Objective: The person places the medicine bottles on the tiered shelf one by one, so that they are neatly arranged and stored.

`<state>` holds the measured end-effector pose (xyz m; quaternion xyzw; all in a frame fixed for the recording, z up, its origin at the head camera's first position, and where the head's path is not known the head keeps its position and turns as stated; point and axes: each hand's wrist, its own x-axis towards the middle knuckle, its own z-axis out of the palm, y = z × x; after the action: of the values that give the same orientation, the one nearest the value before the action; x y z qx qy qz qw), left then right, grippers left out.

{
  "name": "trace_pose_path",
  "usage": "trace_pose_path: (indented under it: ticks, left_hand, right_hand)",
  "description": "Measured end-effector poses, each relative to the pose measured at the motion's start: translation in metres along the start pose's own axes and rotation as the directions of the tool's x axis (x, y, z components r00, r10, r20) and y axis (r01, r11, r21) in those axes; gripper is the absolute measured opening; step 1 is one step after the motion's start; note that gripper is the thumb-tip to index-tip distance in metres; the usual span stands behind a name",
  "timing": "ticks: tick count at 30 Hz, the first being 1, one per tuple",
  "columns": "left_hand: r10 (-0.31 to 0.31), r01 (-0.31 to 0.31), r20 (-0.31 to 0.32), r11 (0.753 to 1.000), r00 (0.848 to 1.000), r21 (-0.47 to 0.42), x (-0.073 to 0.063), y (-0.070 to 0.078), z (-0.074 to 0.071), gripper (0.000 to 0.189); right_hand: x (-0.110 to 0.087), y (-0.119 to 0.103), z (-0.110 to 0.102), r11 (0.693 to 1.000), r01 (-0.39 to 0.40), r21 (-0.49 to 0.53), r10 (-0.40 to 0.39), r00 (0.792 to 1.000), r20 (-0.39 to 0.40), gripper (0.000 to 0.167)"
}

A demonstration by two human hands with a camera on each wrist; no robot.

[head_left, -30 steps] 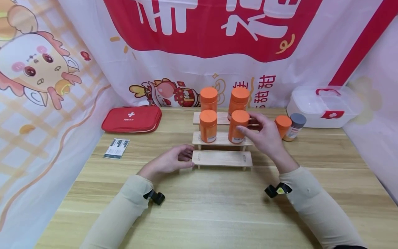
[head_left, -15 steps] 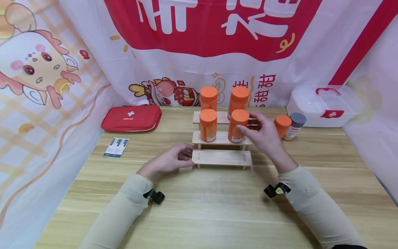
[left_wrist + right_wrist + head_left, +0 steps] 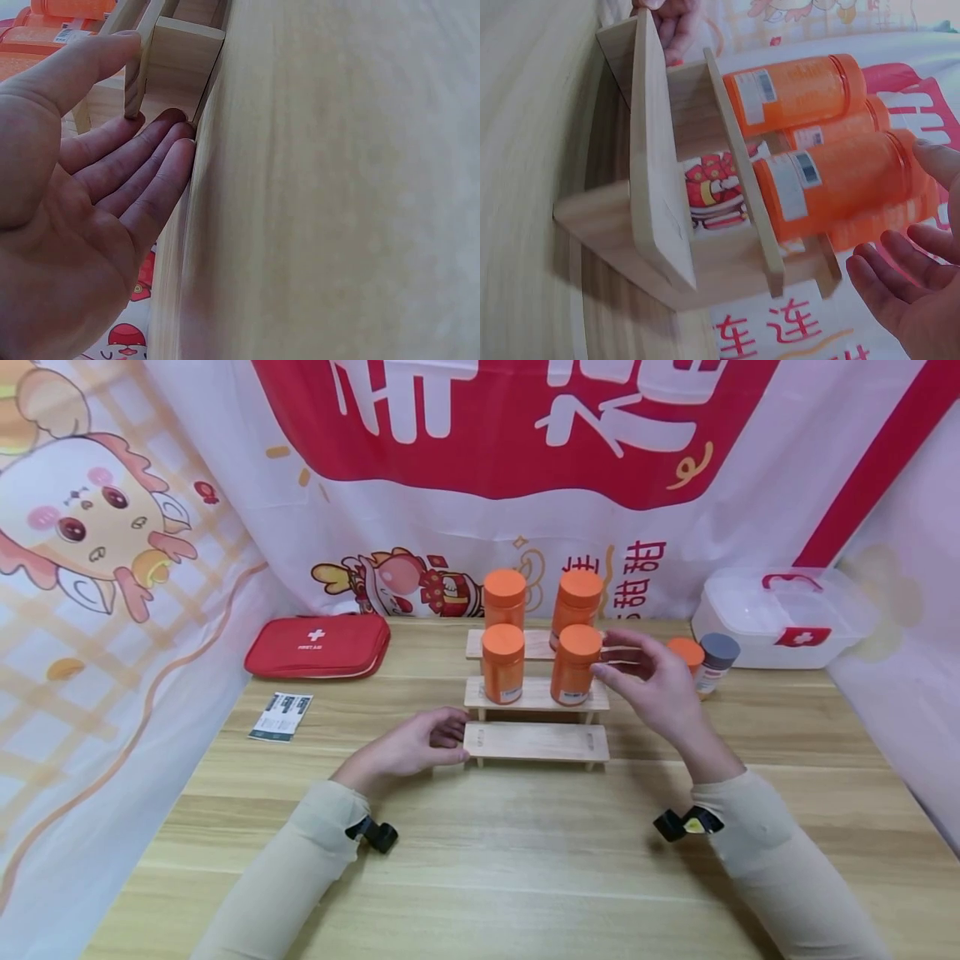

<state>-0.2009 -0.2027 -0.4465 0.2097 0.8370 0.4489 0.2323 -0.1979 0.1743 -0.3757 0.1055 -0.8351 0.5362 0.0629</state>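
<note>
A three-step wooden display stand (image 3: 536, 741) stands on the table. My left hand (image 3: 408, 745) is at the left end of its lowest step; in the left wrist view, thumb and index finger (image 3: 101, 142) pinch the board's edge. Two orange bottles stand upright on the middle step, a left bottle (image 3: 502, 665) and a right bottle (image 3: 575, 667). Two more, a left one (image 3: 505, 597) and a right one (image 3: 577, 602), are on the top step, partly hidden. My right hand (image 3: 660, 689) is beside the right middle bottle, fingers spread; the thumb is close to the cap, contact unclear.
Right of the stand are another orange bottle (image 3: 686, 653), partly behind my right hand, and a grey-capped bottle (image 3: 716, 662). A clear first-aid box (image 3: 780, 618) is at the back right. A red first-aid pouch (image 3: 318, 647) and a printed card (image 3: 281, 717) lie left.
My right hand has let go of the right bottle on the middle step and drawn back a little to the right. The left hand and the bottles on the stand stay put.
</note>
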Motion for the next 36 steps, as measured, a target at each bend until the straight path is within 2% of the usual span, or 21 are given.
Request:
trace_pose_path:
  ticks: [6,10,15,19,27,32,36]
  left_hand:
    - [-0.008,0.008,-0.007,1.0,1.0,0.014,0.0,0.0,0.0,0.058]
    - [-0.015,0.015,-0.005,1.0,1.0,0.013,-0.001,0.0,0.0,0.059]
    - [-0.017,0.017,-0.007,1.0,1.0,0.011,-0.002,0.001,-0.001,0.059]
    - [-0.011,0.011,-0.007,1.0,1.0,0.011,-0.001,0.0,-0.001,0.059]
    - [-0.007,0.007,-0.006,1.0,1.0,-0.002,0.001,-0.001,0.0,0.059]
    - [-0.015,0.015,-0.004,1.0,1.0,0.0,0.001,-0.001,0.0,0.059]
    - [-0.009,0.009,0.001,1.0,1.0,-0.006,0.001,-0.002,0.0,0.059]
  right_hand:
    - [-0.01,0.013,-0.019,0.998,0.069,-0.002,-0.069,0.995,-0.077,0.052]
    - [-0.018,0.022,-0.034,0.998,0.059,-0.005,-0.059,0.99,-0.124,0.048]
    - [-0.025,0.035,-0.056,0.998,-0.029,-0.062,0.017,0.984,-0.178,0.051]
    - [-0.03,0.05,-0.073,0.992,-0.074,-0.104,0.05,0.974,-0.22,0.054]
    - [-0.038,0.079,-0.108,0.989,-0.137,-0.05,0.114,0.941,-0.32,0.052]
    - [-0.039,0.088,-0.122,0.963,-0.257,-0.084,0.218,0.921,-0.322,0.061]
    - [-0.037,0.097,-0.127,0.942,-0.321,-0.095,0.279,0.911,-0.302,0.067]
